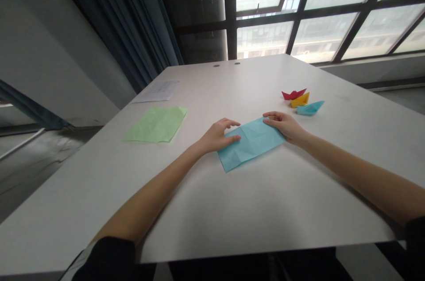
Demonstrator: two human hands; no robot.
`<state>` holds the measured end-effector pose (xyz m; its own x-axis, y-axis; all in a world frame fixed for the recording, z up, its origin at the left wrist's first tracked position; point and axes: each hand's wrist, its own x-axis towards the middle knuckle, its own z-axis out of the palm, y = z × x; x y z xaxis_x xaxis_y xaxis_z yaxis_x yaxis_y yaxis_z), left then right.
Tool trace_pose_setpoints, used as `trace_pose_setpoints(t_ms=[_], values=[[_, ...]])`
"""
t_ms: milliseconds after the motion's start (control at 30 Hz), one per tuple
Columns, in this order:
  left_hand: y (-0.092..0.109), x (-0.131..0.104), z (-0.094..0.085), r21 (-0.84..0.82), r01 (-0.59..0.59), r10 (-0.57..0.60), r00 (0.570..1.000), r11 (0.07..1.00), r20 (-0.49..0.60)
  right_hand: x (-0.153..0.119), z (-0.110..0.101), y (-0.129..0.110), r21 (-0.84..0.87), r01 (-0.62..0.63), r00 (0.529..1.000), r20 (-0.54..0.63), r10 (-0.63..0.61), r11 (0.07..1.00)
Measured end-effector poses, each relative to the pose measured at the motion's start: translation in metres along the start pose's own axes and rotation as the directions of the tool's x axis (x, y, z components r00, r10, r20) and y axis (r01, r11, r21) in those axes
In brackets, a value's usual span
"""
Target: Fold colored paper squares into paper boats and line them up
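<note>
both hands on the blue sheet (249, 142), which lies flat about mid-table (206, 210), nearer the right edge than the left. sheet is creased, looks folded to a rectangle, skewed to the table edges.

left hand (217, 135): palm down on the sheet's left end, fingers loosely spread and a bit curled, thumb lying on the paper. not pinching, just pressing.

right hand (284, 125): on the far right corner, fingers together and near flat, tips on the far edge. can't tell if the thumb is under the paper.

past the right hand, three paper boats in a row, touching or nearly so: red (293, 94), yellow (300, 100), blue boat (310, 107). green sheet (157, 124) lies flat toward the left edge, white printed sheet (156, 91) near the far left corner.

risks as i see it:
- light paper on a smooth top, uneven pressure from either hand lets it slide or rotate, so any crease lands off line.
- old creases may pull a new fold the wrong way.
- right hand sits close to the boats; a wide move outward could knock them.
</note>
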<state>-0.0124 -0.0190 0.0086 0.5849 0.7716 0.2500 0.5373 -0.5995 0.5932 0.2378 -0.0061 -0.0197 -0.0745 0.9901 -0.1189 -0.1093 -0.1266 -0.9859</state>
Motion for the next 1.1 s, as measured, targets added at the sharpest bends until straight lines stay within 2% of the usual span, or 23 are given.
trace_pose_setpoints(t_ms=[100, 267, 467, 600, 833, 1000, 1100], values=[[0.011, -0.004, 0.005, 0.120, -0.065, 0.058, 0.997, 0.991, 0.057, -0.002, 0.003, -0.001, 0.017, -0.027, 0.999, -0.027, 0.027, 0.999], [0.023, -0.007, 0.012, 0.244, -0.043, -0.003, 0.983, 0.969, 0.183, -0.008, 0.011, -0.002, 0.052, -0.063, 0.998, -0.017, 0.064, 0.997], [0.026, -0.008, 0.012, 0.275, -0.065, 0.006, 0.978, 0.959, 0.208, -0.010, 0.013, -0.004, 0.102, -0.118, 0.992, -0.025, 0.121, 0.988], [0.023, -0.006, 0.010, 0.200, -0.068, 0.035, 0.986, 0.977, 0.164, -0.008, 0.010, -0.007, 0.165, -0.145, 0.989, -0.006, 0.148, 0.976], [0.026, -0.005, 0.005, 0.156, -0.023, 0.021, 1.000, 0.987, 0.017, -0.005, 0.006, -0.008, 0.409, -0.261, 0.962, 0.180, 0.204, 0.874], [0.019, -0.001, 0.004, 0.098, 0.050, -0.046, 0.998, 0.994, -0.044, -0.009, 0.009, -0.010, 0.372, -0.306, 0.943, 0.241, 0.227, 0.876], [0.010, 0.006, 0.004, -0.088, 0.133, -0.145, 0.978, 0.987, -0.147, -0.012, 0.012, -0.011, 0.353, -0.292, 0.943, 0.260, 0.206, 0.889]])
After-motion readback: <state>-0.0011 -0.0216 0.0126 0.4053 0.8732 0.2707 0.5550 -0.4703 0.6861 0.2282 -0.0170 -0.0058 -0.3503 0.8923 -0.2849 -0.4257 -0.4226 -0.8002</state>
